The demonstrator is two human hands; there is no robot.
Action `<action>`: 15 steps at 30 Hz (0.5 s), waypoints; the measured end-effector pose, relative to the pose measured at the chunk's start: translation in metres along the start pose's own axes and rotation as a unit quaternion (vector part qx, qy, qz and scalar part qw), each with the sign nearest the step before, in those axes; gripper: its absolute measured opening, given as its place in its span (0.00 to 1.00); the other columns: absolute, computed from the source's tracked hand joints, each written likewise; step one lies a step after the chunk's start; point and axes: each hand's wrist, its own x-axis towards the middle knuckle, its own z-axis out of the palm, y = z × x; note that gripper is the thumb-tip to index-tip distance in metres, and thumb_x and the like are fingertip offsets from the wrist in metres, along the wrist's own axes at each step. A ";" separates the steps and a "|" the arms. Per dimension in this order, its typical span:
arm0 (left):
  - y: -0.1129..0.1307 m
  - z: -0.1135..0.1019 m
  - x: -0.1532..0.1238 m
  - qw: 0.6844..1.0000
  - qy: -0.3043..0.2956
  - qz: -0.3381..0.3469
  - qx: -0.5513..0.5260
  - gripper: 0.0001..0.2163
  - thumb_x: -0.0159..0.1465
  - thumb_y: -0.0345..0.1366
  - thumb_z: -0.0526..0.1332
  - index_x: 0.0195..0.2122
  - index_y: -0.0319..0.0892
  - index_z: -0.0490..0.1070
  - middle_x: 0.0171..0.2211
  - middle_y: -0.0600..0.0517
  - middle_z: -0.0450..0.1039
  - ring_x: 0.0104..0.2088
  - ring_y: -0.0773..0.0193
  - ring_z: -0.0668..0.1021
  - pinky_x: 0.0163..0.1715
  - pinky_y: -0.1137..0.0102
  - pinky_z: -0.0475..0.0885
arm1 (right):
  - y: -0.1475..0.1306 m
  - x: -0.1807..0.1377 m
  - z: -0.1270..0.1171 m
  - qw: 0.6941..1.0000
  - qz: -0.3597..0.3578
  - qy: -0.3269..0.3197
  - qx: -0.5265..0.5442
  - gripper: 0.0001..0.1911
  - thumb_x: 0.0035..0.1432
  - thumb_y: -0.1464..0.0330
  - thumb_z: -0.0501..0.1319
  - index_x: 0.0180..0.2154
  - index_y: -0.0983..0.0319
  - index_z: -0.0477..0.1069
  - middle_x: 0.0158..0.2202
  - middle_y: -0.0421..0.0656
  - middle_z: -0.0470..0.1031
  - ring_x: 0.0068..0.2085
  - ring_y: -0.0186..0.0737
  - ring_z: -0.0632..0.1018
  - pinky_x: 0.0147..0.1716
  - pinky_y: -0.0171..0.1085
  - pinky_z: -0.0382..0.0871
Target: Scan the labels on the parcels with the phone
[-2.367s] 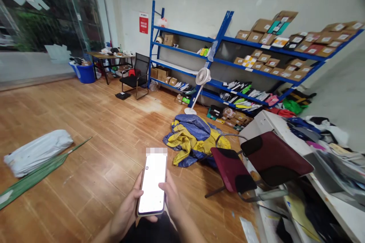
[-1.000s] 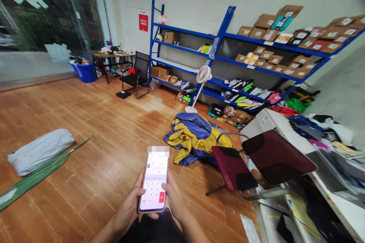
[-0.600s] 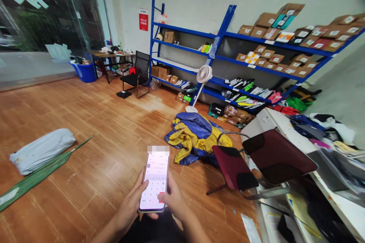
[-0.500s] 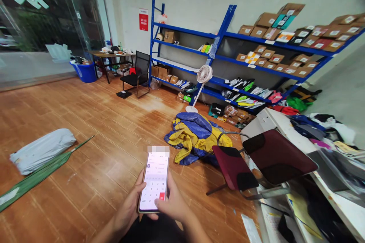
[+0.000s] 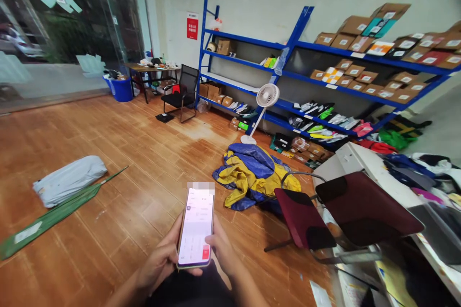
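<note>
Both my hands hold a smartphone [image 5: 196, 228] upright in front of me, its bright screen facing me with a red button at the lower right. My left hand [image 5: 162, 259] cups the phone's left edge and underside, fingers curled round it. My right hand [image 5: 223, 249] grips the right edge, and its thumb rests on the screen near the red button. My dark-clothed lap shows below the phone.
A dark red chair [image 5: 338, 211] lies tipped on the wooden floor to my right, beside a cluttered white desk [image 5: 360, 163]. A blue and yellow fabric heap [image 5: 252, 172], a white standing fan [image 5: 264, 100], blue shelving [image 5: 288, 53] with boxes, a white bag [image 5: 68, 180] and a green strip [image 5: 54, 216] surround me.
The phone's number pad has given way to a mostly white page. My right thumb shifted up from the screen's lower part to the red button. My view swung slightly left.
</note>
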 end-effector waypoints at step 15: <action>0.024 -0.063 -0.034 0.990 0.092 0.106 -0.026 0.49 0.49 0.29 0.56 0.68 0.61 0.30 0.60 0.50 0.65 0.45 0.52 0.77 0.33 0.61 0.79 | 0.044 0.077 0.063 0.993 0.115 -0.011 0.024 0.25 0.44 0.50 0.70 0.38 0.61 0.73 0.29 0.41 0.80 0.29 0.40 0.78 0.33 0.37 0.70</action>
